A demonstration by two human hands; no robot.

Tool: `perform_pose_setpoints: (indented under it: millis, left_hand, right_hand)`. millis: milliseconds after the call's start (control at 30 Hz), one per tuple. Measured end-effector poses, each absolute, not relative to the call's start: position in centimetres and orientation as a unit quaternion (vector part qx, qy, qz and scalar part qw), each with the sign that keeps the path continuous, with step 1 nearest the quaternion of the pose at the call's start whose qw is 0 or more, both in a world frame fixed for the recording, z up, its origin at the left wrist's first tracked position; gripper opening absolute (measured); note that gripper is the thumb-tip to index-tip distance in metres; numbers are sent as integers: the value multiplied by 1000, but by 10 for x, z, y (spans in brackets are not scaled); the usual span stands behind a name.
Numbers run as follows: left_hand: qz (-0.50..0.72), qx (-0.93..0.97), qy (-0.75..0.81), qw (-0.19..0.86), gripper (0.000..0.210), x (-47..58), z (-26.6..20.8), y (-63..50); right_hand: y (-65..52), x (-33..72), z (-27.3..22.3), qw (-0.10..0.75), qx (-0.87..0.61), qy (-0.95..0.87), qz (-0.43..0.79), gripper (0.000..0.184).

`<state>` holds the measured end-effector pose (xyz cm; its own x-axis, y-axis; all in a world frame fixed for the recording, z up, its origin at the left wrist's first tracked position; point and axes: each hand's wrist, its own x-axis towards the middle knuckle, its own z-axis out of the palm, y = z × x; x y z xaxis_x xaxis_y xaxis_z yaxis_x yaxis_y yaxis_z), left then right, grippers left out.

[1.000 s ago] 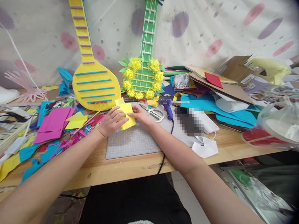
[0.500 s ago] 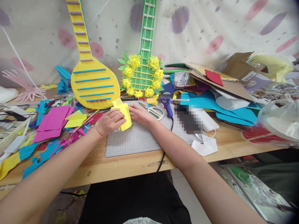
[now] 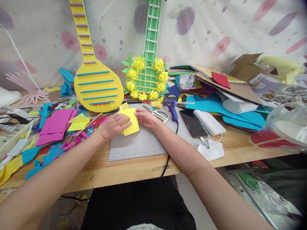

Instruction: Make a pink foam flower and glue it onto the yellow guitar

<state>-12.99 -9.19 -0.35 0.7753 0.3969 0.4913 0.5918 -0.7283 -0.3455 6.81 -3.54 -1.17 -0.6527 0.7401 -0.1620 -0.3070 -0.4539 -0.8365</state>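
A small stack of yellow paper [image 3: 131, 123] is held between my hands above the grey cutting mat [image 3: 136, 148]. My left hand [image 3: 116, 125] grips the stack from the left, its fingers laid across the front sheet. At the right edge, my right hand [image 3: 145, 118] pinches the paper between thumb and fingers. Behind my hands stand a yellow paper instrument [image 3: 98, 84] with blue strips and a green one [image 3: 146, 76] ringed by yellow paper flowers. Scissors [image 3: 159, 114] lie just right of my right hand.
A purple glue gun [image 3: 172, 110] with a black cord lies beside a phone [image 3: 193, 124] and a white power bank [image 3: 209, 123]. Magenta paper [image 3: 54, 124] and coloured scraps cover the left side. Cardboard and blue sheets [image 3: 244, 116] pile up at right, near a bagged red-and-white tub [image 3: 283, 131].
The yellow stack has turned flatter, showing more of its front sheet, where before it looked curved. Both hands keep hold of it and have hardly shifted.
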Motion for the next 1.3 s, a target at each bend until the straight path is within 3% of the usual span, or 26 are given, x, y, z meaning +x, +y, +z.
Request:
perform_pose_setpoints:
  millis: [200,600,767,933,1033,1200,1300]
  left_hand:
    - [-131,-921,-302,210,48,-122,-7,-86]
    - [-190,-889,-384,164,37,-117,-3,-83]
    - [-142,-888,-423,108,42,-113,-1,-81]
    - [-71,-876,-475,48,24,-101,2,-77]
    - [-60,-860,-507,-3,25,-101,10,-77]
    - [-110,-808,-571,-92,31,-148,37,-81]
    - [-181,-769,-612,-31,26,-204,49,-79]
  right_hand:
    - [-37,71,-8,368,-322,-438,754,18]
    - [-20,83,-8,367,-365,-420,745,18]
    - [-14,87,-14,391,-373,-418,730,17]
    - [-13,86,-16,422,-365,-410,722,20]
    - [-13,86,-18,423,-361,-420,717,21]
    - [-12,86,-19,427,-370,-420,711,24]
    - [-11,85,-19,427,-375,-405,716,25]
